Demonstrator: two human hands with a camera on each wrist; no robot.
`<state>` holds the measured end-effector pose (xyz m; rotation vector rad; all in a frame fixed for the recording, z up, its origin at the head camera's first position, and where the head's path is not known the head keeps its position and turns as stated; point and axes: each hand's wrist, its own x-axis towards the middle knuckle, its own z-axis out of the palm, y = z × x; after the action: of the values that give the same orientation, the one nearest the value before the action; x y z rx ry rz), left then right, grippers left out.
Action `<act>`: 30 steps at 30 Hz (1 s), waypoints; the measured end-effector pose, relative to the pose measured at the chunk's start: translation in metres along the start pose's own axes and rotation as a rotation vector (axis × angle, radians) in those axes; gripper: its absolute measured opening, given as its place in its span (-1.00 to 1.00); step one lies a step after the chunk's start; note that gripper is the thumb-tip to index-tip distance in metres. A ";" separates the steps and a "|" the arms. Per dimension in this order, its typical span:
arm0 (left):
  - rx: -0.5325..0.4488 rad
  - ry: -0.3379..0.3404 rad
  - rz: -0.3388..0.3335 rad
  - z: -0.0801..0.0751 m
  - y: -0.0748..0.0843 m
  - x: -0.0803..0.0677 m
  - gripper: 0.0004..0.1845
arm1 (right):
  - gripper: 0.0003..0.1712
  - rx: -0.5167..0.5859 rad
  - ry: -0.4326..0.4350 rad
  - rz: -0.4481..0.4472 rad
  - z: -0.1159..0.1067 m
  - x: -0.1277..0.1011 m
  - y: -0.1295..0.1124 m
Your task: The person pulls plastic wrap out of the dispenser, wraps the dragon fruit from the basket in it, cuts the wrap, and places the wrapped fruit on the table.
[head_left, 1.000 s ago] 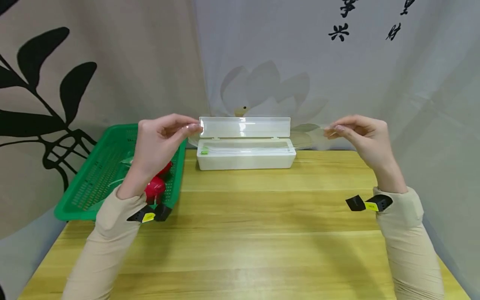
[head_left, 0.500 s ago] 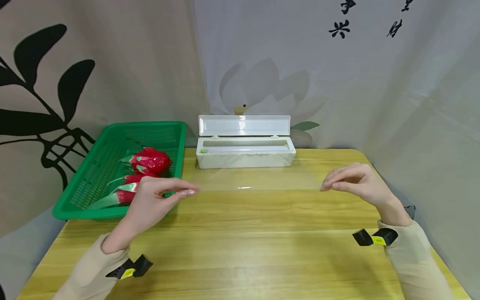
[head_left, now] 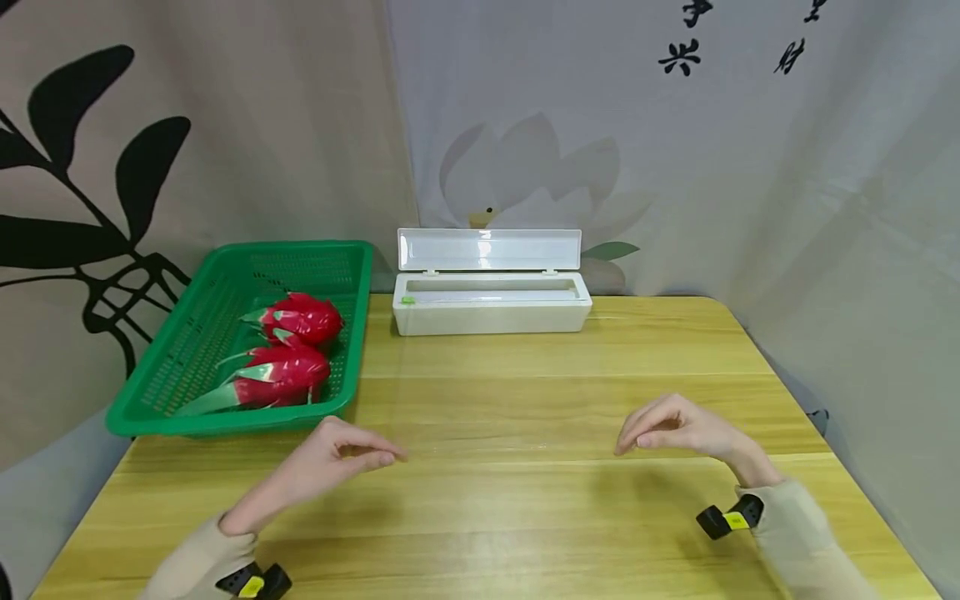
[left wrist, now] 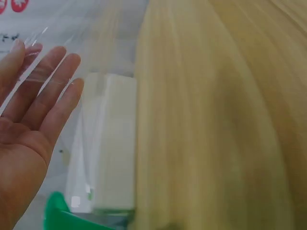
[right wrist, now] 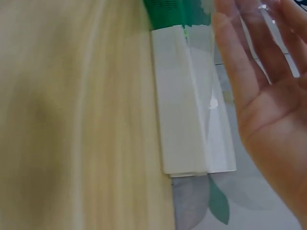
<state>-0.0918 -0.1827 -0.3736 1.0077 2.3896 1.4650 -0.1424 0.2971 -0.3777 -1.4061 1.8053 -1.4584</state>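
A nearly invisible sheet of cling film (head_left: pixel 495 400) stretches over the table from the white dispenser box (head_left: pixel 491 318) toward both hands. My left hand (head_left: pixel 330 467) pinches one corner between thumb and index finger, in front of the green basket. On the other side, my right hand (head_left: pixel 686 435) pinches the opposite corner. In the left wrist view, the clear film (left wrist: pixel 45 79) crosses the fingers in shiny creases. The box's clear lid (head_left: pixel 489 250) is raised, and a pale roll shows inside. Film also glints at the right hand's fingers (right wrist: pixel 264 38) in the right wrist view.
A green basket (head_left: pixel 360 333) stands at the left, holding red dragon fruits (head_left: pixel 288 375) with green tips. Behind the wooden table (head_left: pixel 480 533) hangs a printed curtain (head_left: pixel 300 125). The box stands near the table's back edge.
Both hands have come down and toward me from the raised box area, drawing the film out over the table. The dragon fruits, earlier partly behind the left arm, now show fully.
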 end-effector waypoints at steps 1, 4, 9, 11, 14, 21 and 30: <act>-0.013 -0.024 -0.005 0.001 -0.005 -0.001 -0.80 | -0.52 0.000 -0.013 0.010 0.002 -0.001 0.003; -0.036 -0.063 0.036 0.008 -0.018 -0.003 -0.81 | -0.59 0.017 -0.031 0.087 0.006 -0.004 0.011; 0.009 -0.094 0.098 0.020 -0.034 -0.007 -0.84 | -0.72 0.007 -0.053 0.198 0.014 -0.007 0.020; 0.056 -0.109 0.109 0.024 -0.038 -0.008 -0.84 | -0.74 -0.015 -0.077 0.212 0.017 -0.006 0.024; 0.145 -0.140 0.147 0.029 -0.041 -0.008 -0.86 | -0.76 -0.052 -0.116 0.231 0.023 -0.004 0.028; 0.345 -0.176 0.252 0.039 -0.045 -0.008 -0.90 | -0.74 -0.225 -0.199 0.232 0.032 0.000 0.030; 0.428 -0.240 0.230 0.044 -0.049 -0.011 -0.89 | -0.66 -0.344 -0.227 0.275 0.040 -0.006 0.032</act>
<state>-0.0864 -0.1717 -0.4393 1.4989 2.5209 0.8324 -0.1213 0.2818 -0.4220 -1.3446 2.0670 -0.8450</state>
